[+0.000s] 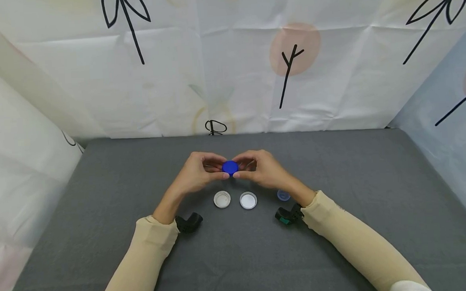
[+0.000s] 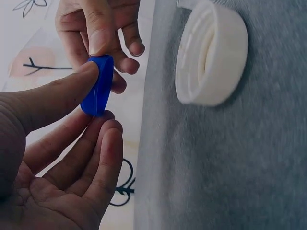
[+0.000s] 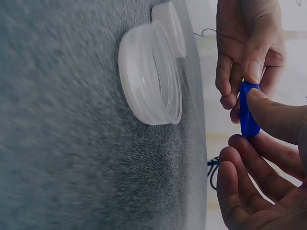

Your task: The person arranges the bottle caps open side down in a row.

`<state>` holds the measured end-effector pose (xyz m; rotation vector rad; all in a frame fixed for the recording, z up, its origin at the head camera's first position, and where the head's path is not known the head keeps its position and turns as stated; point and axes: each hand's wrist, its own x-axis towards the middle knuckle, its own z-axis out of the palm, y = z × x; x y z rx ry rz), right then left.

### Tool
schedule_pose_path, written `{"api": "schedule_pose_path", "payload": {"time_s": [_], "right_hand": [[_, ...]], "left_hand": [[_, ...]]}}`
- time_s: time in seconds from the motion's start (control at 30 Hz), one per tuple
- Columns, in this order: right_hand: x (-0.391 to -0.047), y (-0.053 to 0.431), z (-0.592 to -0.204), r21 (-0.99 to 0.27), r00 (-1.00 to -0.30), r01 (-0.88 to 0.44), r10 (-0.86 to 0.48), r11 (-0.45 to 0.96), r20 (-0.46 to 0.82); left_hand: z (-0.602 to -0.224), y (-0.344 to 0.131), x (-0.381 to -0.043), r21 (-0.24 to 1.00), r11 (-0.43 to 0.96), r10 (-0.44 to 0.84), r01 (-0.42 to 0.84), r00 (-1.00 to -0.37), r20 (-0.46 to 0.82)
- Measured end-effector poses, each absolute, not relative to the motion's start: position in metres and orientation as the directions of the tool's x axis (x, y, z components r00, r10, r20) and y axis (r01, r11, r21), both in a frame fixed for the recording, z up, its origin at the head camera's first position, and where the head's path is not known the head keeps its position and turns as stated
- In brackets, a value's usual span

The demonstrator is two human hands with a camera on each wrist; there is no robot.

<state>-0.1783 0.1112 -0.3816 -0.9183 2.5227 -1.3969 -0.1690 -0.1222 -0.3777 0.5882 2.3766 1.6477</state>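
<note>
Both hands pinch a round blue bottle cap (image 1: 230, 167) between them, raised above the table. My left hand (image 1: 198, 173) holds its left edge with thumb and fingertips. On the opposite edge, my right hand (image 1: 263, 168) grips with its thumb and fingers. In the left wrist view the blue cap (image 2: 98, 88) is tilted on edge, thumbs from both hands on its rim. Just in front of the hands lie two white lids, a left one (image 1: 221, 199) and a right one (image 1: 248, 200). A translucent bluish lid (image 1: 283, 195) sits beside the right wrist, partly hidden by it.
A grey cloth (image 1: 238, 255) covers the table. White patterned fabric (image 1: 237, 83) stands along its far edge, with more fabric at both sides. Black wrist devices, a left one (image 1: 189, 223) and a right one (image 1: 288, 215), hang at the sleeves near the lids.
</note>
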Motion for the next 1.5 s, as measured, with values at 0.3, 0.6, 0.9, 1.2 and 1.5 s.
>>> {"api": "schedule_pose_path", "payload": {"time_s": [0.3,0.6,0.9,1.2,1.5], "right_hand": [[-0.203,0.088,-0.378,-0.745,-0.793,-0.427,-0.608,0.513,0.036],[-0.223,0.076,-0.374,-0.692,-0.756,-0.451,-0.653,0.564,-0.040],[-0.230,0.073,-0.375,-0.668,-0.732,-0.459,-0.676,0.585,-0.089],[-0.231,0.070,-0.378,-0.638,-0.739,-0.465,-0.666,0.614,-0.102],[-0.230,0.071,-0.381,-0.640,-0.744,-0.460,-0.661,0.616,-0.101]], "left_hand": [[-0.386,-0.133,-0.177,0.916,0.370,0.337,0.158,-0.941,0.026],[-0.391,-0.136,-0.180,0.889,0.437,0.251,0.135,-0.968,0.024],[-0.397,-0.135,-0.183,0.839,0.531,0.202,0.120,-0.979,0.012],[-0.396,-0.132,-0.181,0.801,0.590,0.189,0.104,-0.982,-0.012],[-0.395,-0.130,-0.180,0.789,0.610,0.180,0.079,-0.983,-0.041]]}}
